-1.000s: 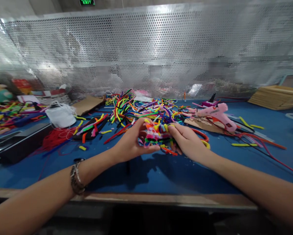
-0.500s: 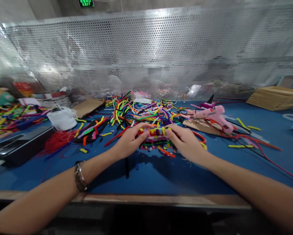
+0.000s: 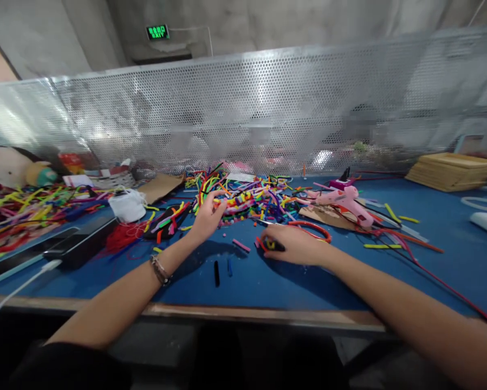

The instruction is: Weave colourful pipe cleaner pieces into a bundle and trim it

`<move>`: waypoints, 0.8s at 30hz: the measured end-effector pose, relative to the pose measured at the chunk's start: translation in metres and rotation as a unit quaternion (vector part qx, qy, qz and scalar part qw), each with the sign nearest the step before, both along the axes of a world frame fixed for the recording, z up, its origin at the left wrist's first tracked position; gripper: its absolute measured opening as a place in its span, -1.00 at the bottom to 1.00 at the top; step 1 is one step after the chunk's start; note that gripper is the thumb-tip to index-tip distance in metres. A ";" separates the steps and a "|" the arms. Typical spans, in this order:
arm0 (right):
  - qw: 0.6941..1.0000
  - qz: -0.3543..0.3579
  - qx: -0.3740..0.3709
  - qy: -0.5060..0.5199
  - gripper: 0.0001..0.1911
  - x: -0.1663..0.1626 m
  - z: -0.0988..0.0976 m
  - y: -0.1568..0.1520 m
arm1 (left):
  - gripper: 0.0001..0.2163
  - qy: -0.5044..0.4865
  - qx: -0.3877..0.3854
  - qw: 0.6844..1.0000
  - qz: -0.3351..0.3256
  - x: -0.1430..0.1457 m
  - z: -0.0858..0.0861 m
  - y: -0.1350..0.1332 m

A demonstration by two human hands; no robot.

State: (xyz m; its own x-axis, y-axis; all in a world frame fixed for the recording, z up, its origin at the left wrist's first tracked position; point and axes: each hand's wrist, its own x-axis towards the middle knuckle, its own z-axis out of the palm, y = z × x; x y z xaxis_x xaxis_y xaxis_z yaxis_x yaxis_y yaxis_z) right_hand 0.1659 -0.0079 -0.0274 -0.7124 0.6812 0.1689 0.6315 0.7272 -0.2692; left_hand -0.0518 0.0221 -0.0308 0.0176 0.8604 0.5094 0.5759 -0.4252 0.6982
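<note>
My left hand [image 3: 210, 215] grips the left end of a strip of many short pipe cleaner pieces [image 3: 240, 202] in yellow, red, pink and other colours, held just above the table. My right hand [image 3: 294, 245] rests low on the table, its fingers curled round a few short pipe cleaner pieces [image 3: 270, 244], mostly hidden by the fingers. Behind that hand lie scissors with orange handles [image 3: 328, 234]; their blades point left. A pink snippet [image 3: 241, 246], a black one [image 3: 216, 273] and a blue one [image 3: 229, 267] lie between my hands and the table edge.
A heap of long pipe cleaners [image 3: 210, 179] lies behind my hands. At right are a pink glue gun [image 3: 344, 200] on cardboard, its red cord and a stack of wooden frames [image 3: 450, 172]. A white mask [image 3: 127, 205], red yarn [image 3: 123, 235] and a black box [image 3: 80, 244] are at left.
My right hand has let go of the strip and moved down to the table onto loose snippets. My left hand still holds the strip, slightly farther left. The view has tilted up.
</note>
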 end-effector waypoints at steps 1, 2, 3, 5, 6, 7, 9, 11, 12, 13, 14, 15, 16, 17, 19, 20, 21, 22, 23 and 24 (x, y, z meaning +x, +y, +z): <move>1.000 0.009 0.001 -0.010 -0.83 -0.001 -0.003 0.000 | -0.72 0.002 -0.008 1.000 0.000 -0.002 0.003 0.002; 1.000 0.013 0.002 -0.014 -0.85 -0.002 -0.005 0.001 | -0.72 0.006 -0.017 1.000 -0.003 -0.005 0.006 0.003; 1.000 0.011 0.006 -0.015 -0.84 -0.002 -0.006 0.002 | -0.73 0.012 -0.026 1.000 -0.007 -0.008 0.011 0.003; 1.000 -0.010 0.020 -0.011 -0.79 -0.001 -0.005 0.005 | -0.73 0.032 -0.039 0.999 -0.019 -0.013 0.020 -0.002; 0.999 -0.029 0.027 -0.006 -0.77 0.000 -0.004 0.006 | -0.73 0.045 -0.040 0.998 -0.024 -0.016 0.024 -0.005; 0.998 -0.050 0.033 0.000 -0.75 0.001 -0.003 0.008 | -0.73 0.060 -0.039 0.997 -0.028 -0.019 0.029 -0.009; 0.995 -0.089 0.040 0.017 -0.69 0.004 0.000 0.011 | -0.75 0.088 -0.034 0.995 -0.034 -0.025 0.036 -0.015; 0.991 -0.118 0.044 0.041 -0.68 0.005 0.004 0.013 | -0.76 0.111 -0.033 0.992 -0.043 -0.030 0.039 -0.019; 0.989 -0.127 0.044 0.056 -0.68 0.005 0.005 0.013 | -0.76 0.121 -0.036 0.991 -0.048 -0.032 0.040 -0.020; 0.987 -0.134 0.045 0.072 -0.66 0.004 0.008 0.013 | -0.74 0.129 -0.040 0.989 -0.055 -0.033 0.041 -0.020; 0.986 -0.138 0.046 0.086 -0.63 0.002 0.011 0.013 | -0.72 0.133 -0.042 0.988 -0.065 -0.033 0.041 -0.019; 0.985 -0.134 0.036 0.103 -0.60 -0.001 0.014 0.011 | -0.68 0.130 -0.041 0.988 -0.076 -0.032 0.040 -0.018; 0.985 -0.121 0.011 0.121 -0.58 -0.005 0.019 0.010 | -0.64 0.122 -0.034 0.988 -0.089 -0.031 0.040 -0.017; 0.985 -0.102 -0.025 0.140 -0.57 -0.009 0.023 0.008 | -0.61 0.108 -0.023 0.988 -0.104 -0.028 0.040 -0.016; 0.966 -0.034 -0.168 0.195 -0.60 -0.019 0.031 0.004 | -0.58 0.078 0.005 0.988 -0.133 -0.021 0.042 -0.015; 0.954 -0.011 -0.215 0.210 -0.65 -0.023 0.034 0.002 | -0.59 0.064 0.016 0.987 -0.147 -0.017 0.043 -0.015; 0.943 0.010 -0.253 0.216 -0.71 -0.028 0.037 0.000 | -0.62 0.051 0.020 0.985 -0.162 -0.012 0.045 -0.015; 0.937 0.021 -0.273 0.217 -0.77 -0.031 0.038 -0.002 | -0.66 0.036 0.017 0.983 -0.177 -0.008 0.047 -0.017; 0.934 0.029 -0.282 0.217 -0.82 -0.034 0.038 -0.003 | -0.69 0.018 0.010 0.981 -0.191 -0.004 0.048 -0.018; 0.933 0.034 -0.284 0.219 -0.84 -0.036 0.038 -0.004 | -0.71 -0.002 0.001 0.980 -0.200 -0.001 0.049 -0.020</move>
State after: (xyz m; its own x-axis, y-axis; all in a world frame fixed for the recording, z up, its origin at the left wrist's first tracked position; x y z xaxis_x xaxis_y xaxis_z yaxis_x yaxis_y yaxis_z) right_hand 0.1297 -0.0116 0.0104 -0.7046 0.7052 0.0792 0.3280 0.4226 -0.8449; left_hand -0.0524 0.0025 0.0183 0.3511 0.7840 0.5119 0.3595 -0.6177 0.6995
